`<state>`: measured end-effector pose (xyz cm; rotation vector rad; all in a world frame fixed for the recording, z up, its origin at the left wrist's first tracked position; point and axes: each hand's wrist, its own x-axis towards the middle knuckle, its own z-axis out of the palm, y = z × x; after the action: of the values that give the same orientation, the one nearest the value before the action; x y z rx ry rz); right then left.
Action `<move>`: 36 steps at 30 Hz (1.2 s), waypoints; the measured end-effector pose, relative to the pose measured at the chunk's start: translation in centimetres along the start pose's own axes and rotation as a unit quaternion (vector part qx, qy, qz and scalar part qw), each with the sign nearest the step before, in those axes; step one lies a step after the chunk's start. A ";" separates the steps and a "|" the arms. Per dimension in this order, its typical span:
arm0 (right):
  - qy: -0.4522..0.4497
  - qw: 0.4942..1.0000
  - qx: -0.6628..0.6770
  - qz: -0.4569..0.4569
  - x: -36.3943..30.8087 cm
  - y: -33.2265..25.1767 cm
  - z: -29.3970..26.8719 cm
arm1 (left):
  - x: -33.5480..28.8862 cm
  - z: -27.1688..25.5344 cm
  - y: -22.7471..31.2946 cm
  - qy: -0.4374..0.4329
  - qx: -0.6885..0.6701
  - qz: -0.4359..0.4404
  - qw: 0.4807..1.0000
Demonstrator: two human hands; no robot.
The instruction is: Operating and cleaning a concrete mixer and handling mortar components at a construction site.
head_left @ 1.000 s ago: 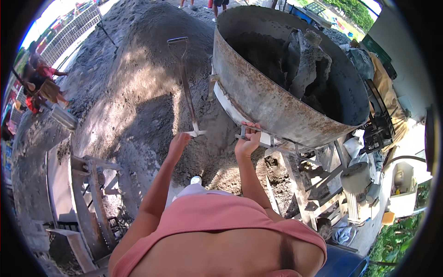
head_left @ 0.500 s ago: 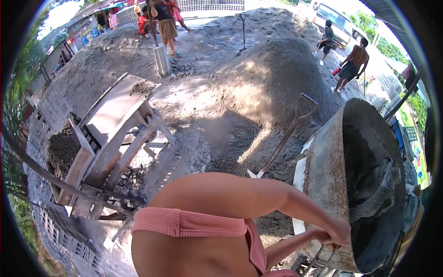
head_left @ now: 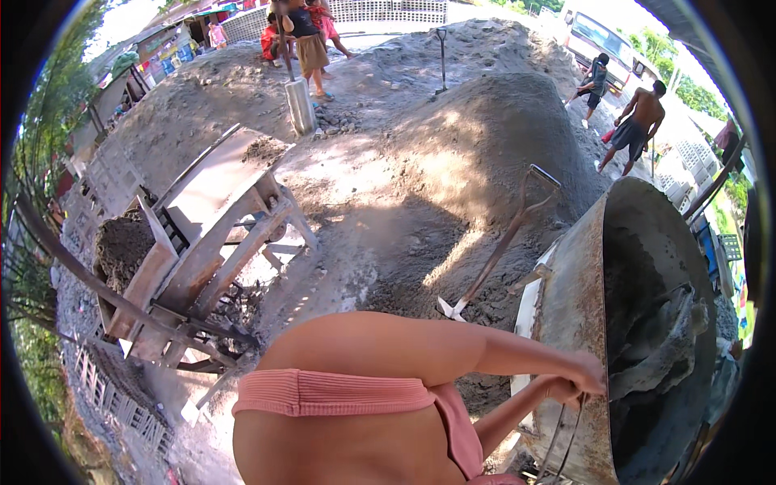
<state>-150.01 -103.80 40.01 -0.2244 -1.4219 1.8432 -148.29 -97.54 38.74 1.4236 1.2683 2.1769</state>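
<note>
Both my hands are closed at the top of a bent metal rod handle (head_left: 571, 440), beside the rusty rim of a large mixer drum (head_left: 578, 299). My left hand (head_left: 589, 373) is at the rim, its fingers partly hidden. Just below it, my right hand (head_left: 559, 390) grips the rod. The drum is tilted with its mouth toward the right, and a grey, cement-caked piece (head_left: 667, 343) shows inside. A pink ribbed garment (head_left: 339, 392) crosses my upper arm.
A shovel (head_left: 503, 250) stands in the sand near the drum, before a large grey sand pile (head_left: 501, 137). Left is a wooden chute stand (head_left: 210, 218). A second shovel (head_left: 442, 61), a post (head_left: 301, 105) and several people are farther back, with a vehicle (head_left: 602, 44) behind.
My hands have moved up along the drum's rim, and the rod handle has risen with them. The view has shifted slightly. At the back right, two people have changed posture.
</note>
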 end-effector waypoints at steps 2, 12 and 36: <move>0.028 0.999 -0.032 -0.002 -0.1 -0.9 -2.4 | -0.3 0.2 1.9 0.133 0.225 -0.192 0.946; 0.075 0.983 -0.164 -0.038 1.5 -5.1 -9.5 | 3.6 -0.1 7.3 0.126 0.291 -0.205 0.926; -0.012 0.926 -0.376 0.008 -1.0 -1.8 -8.0 | -3.9 -11.0 6.0 0.136 -0.007 -0.382 0.914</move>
<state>-143.97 -98.43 38.37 -0.5916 -2.0950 1.2266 -154.13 -109.30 39.34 0.4626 1.5494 1.8307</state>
